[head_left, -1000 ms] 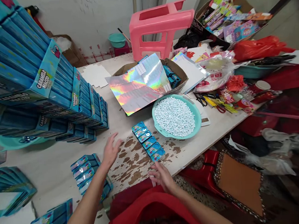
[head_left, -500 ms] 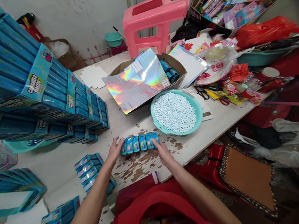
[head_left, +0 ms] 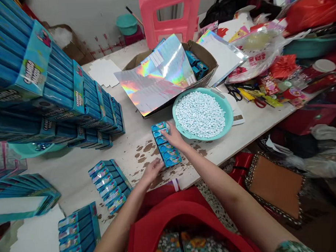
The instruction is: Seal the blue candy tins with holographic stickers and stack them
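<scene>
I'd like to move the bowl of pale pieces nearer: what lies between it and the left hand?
In the head view: the row of small blue boxes and, nearer the bowl, the right hand and forearm.

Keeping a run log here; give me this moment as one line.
right hand: on blue boxes | left hand: by their near end | bowl: beside them, holding pellets

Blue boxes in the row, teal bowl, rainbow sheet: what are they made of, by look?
Blue boxes: glossy, printed; small glints, but plastic or coated card is unclear.
Teal bowl: probably plastic, smooth, evenly coloured, with a moulded-looking rim.
Rainbow sheet: likely foil-faced card or film; mirror-like rainbow sheen, thin edges.
</scene>
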The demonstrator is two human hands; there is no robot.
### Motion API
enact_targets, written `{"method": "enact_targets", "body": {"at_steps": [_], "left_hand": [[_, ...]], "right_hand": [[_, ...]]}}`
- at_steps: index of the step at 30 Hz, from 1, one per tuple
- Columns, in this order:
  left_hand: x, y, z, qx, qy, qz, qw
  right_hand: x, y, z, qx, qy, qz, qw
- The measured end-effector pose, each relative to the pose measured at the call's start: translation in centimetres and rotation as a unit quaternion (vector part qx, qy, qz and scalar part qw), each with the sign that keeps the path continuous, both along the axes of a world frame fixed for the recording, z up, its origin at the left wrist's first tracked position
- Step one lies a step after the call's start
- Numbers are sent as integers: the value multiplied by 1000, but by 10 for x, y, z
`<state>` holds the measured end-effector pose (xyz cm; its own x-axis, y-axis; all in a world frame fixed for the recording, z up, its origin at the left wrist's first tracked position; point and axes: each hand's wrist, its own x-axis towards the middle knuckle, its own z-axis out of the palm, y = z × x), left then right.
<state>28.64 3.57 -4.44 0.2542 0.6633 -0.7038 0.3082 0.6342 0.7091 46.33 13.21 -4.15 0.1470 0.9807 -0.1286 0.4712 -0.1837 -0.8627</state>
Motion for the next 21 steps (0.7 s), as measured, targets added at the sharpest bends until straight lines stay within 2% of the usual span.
{"method": "enact_targets", "body": {"at_steps": [2,5,7,9,11,14,18,21], "left_hand": [[-24,-5,2,53,33,-90,994],[-39,-28,3,83,49,-221,971],[-34,-45,-1,118,104,-275,949],[-23,-56,-6,165,176,-305,921],[-13,-60,-10,203,209,-321,901],[-8,-58,-12,225,206,-335,891],[-9,-54,-12,208,204,-331,898],[-9,-52,-14,197,218,-330,897]], "right_hand": [[-1,-40,14,65,-25,11,997],[-6,-108,25,76,-32,33,996],[-9,-148,20,67,-49,58,995],[-10,-177,7,51,-81,103,990],[-10,-194,-9,37,-114,158,980],[-10,-206,-27,25,-139,209,968],[-8,-216,-34,25,-135,242,961],[-6,-223,-35,63,-163,265,948]]}}
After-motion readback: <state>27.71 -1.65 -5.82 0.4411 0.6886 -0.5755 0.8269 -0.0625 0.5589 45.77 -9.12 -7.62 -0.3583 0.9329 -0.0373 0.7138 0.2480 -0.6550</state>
